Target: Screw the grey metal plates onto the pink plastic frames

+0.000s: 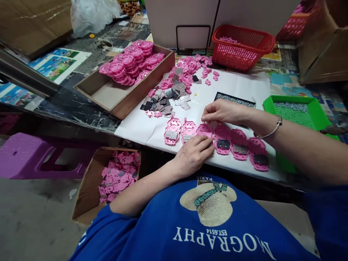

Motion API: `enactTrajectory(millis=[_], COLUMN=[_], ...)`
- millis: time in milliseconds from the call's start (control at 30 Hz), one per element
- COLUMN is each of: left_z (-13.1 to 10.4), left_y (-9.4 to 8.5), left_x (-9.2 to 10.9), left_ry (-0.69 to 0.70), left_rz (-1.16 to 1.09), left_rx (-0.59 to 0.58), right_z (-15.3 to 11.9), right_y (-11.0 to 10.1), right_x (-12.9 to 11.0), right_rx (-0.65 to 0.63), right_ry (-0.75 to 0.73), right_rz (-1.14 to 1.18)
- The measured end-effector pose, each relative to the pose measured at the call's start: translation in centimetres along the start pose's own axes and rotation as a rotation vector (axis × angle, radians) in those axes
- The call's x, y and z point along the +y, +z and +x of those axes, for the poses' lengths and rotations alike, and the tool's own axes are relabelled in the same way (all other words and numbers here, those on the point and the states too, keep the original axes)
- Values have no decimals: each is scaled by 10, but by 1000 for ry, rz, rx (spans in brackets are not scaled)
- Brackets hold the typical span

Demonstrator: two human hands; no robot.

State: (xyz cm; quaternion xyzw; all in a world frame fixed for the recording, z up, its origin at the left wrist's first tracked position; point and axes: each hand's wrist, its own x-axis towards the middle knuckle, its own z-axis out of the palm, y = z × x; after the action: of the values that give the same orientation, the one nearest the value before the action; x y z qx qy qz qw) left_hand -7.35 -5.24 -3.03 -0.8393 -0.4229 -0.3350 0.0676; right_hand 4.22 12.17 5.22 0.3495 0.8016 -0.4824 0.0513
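One slip of my left hand (193,154), laid flat on the third pink plastic oval casing (204,129) from the left, could skew it across the white paper sheet (136,127). My right hand (221,111) curls narrow at its top; whether it grips anything I cannot tell. I count six casings: two carry black rectangular plates (223,145), three silver-grey plates (171,135).
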Motion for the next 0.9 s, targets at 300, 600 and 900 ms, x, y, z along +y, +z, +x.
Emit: enactTrajectory(millis=[300,600,900], left_z=[-3,-4,-4], left_y=[1,3,2], left_x=[0,-1,-1], left_ry=[-17,0,8], left_rz=[6,14,42], left_rx=[-9,-35,-47], right_z=[14,19,16], right_y=[12,24,28], right_x=[-9,-6,-6], right_rx=[6,89,109], right_ry=[-15,-7,-9], right_rz=[-426,-481,-625])
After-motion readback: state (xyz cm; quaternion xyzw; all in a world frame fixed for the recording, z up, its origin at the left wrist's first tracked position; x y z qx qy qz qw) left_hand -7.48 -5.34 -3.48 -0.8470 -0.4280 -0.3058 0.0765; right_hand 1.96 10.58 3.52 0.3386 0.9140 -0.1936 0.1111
